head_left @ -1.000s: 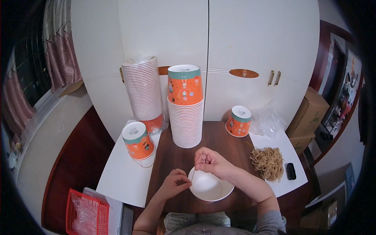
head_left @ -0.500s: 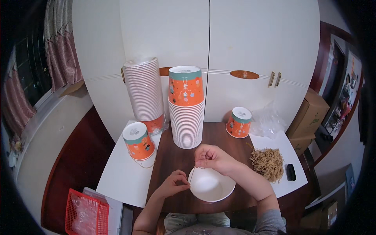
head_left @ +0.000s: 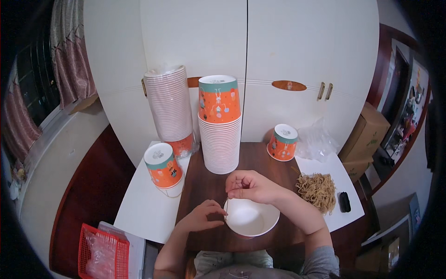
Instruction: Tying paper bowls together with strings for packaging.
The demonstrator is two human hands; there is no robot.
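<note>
An open white paper tub (head_left: 251, 218) stands in front of me, mouth up. Over its far left rim, my right hand (head_left: 251, 187) pinches a thin tan cord (head_left: 227, 206) between thumb and fingertips. The cord runs down from there toward the tub's left rim. Beside that rim, my left hand (head_left: 204, 216) has thumb and forefinger apart, the forefinger tip close to the cord's lower end. Whether it touches the cord I cannot make out. To the left, an upside-down orange and green tub (head_left: 162, 167) has a cord looped at its rim.
A tall stack of nested tubs (head_left: 221, 144) rises behind the white tub, with a bagged stack (head_left: 168, 104) to its left. At right are a tangled cord heap (head_left: 317, 191), a black object (head_left: 344, 202), another upturned tub (head_left: 282, 144) and a clear bag (head_left: 318, 142). A red basket (head_left: 103, 253) sits lower left.
My right hand has shifted slightly left with the cord. My left thumb and forefinger have parted from their near-pinch at the rim. The whole view has moved a little.
</note>
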